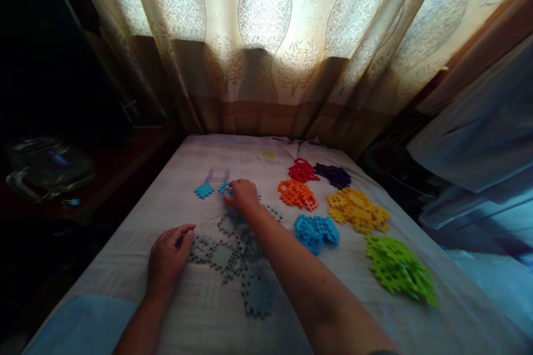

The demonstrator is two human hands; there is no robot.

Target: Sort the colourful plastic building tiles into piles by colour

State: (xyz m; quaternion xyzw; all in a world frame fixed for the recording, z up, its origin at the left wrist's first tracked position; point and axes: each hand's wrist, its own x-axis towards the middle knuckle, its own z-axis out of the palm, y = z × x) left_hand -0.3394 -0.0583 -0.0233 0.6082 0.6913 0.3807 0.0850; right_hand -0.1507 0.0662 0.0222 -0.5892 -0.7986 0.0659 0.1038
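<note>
My right hand (242,195) reaches out over the cloth, its fingers closed on a small blue interlocking tile (224,187) with an open middle. Left of it lies a solid blue tile (204,190) with notched edges, flat and apart from the hand. My left hand (170,252) rests on the cloth with loosely curved fingers and a gap between thumb and forefinger; I see nothing held in it. Close by its fingertips spreads a loose group of grey interlocking tiles (222,255), partly hidden beneath my right forearm.
Sorted heaps lie to the right: blue tiles (315,231), orange tiles (297,194), red tiles (302,170), purple tiles (333,175), yellow tiles (358,209) and green tiles (400,269). A yellow-green piece (268,155) lies far back. A curtain (262,77) hangs behind the cloth-covered surface (166,194).
</note>
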